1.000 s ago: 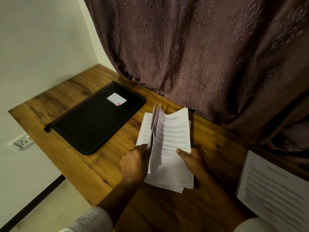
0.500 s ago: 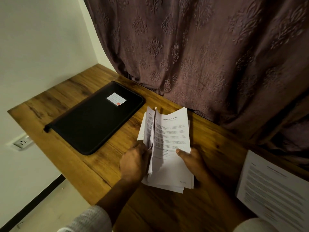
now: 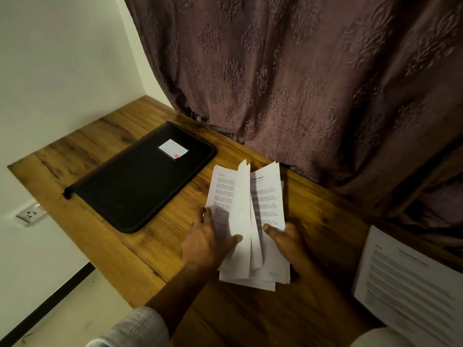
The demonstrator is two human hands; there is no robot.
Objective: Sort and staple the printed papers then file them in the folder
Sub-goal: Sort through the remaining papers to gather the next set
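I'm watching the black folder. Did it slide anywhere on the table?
No. The black folder lies in the same spot, its far corner equally near the curtain, on the table.

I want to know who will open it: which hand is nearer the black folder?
Left. The left hand grips the paper stack just right of the black folder; the right hand holds the stack's far side, farther away.

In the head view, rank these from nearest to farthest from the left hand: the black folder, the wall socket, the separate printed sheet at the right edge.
From the left hand:
1. Black folder, just to its left on the table.
2. Separate printed sheet, far right, beyond the right hand.
3. Wall socket, far left, off the table's edge. It ranks only slightly farther than the sheet.
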